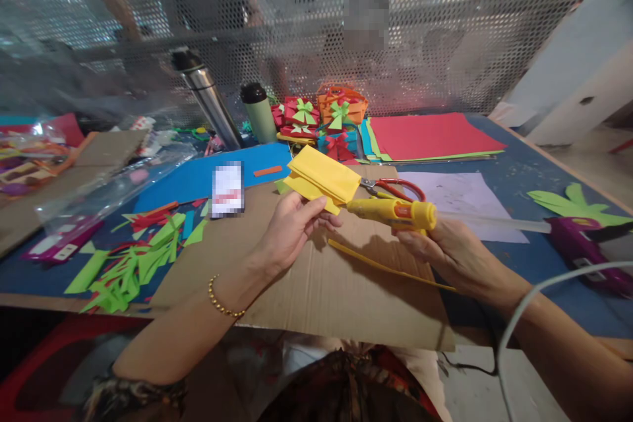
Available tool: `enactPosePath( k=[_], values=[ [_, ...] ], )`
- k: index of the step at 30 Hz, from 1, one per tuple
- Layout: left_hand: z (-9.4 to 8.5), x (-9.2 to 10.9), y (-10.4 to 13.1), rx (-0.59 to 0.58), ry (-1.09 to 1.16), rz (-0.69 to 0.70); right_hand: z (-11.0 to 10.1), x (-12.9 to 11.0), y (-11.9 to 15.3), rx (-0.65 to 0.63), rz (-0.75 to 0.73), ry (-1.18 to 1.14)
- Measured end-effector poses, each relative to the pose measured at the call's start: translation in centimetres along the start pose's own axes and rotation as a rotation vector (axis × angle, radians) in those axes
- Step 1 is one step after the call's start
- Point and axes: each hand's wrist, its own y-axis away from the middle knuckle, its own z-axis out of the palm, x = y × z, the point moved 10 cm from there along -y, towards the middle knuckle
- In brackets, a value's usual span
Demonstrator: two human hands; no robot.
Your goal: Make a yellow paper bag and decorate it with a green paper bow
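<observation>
Left hand (295,225) has the folded yellow paper (326,171) pinched, thumb on top and fingers underneath, up over the cardboard sheet (232,264); probably to steady its edge for the yellow hot glue gun (380,210), nozzle right by the lower corner; right hand's (445,247) fingers curl round the grip, trigger squeeze impossible to tell; cardboard's likely there to catch drips.

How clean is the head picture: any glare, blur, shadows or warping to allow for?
Head view: folded yellow paper and yellow glue gun read fairly clearly; soft shadows lie on the cardboard below the gun; bright glints dot the metal screen; the thermos leans outward, probably lens stretch; the purple packet at left looks soft; blocky pixelation hides the white object.
</observation>
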Motion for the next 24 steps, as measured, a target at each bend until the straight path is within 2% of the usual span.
enactPosePath(
  k=[12, 24],
  values=[
    [0.2, 0.0, 0.2, -0.004, -0.004, -0.004, 0.8, 0.3, 0.3, -0.046, -0.021, 0.095],
    [0.1, -0.2, 0.2, 0.004, -0.040, -0.019, 0.5, -0.8, 0.1, -0.008, -0.063, 0.165]
  ],
)
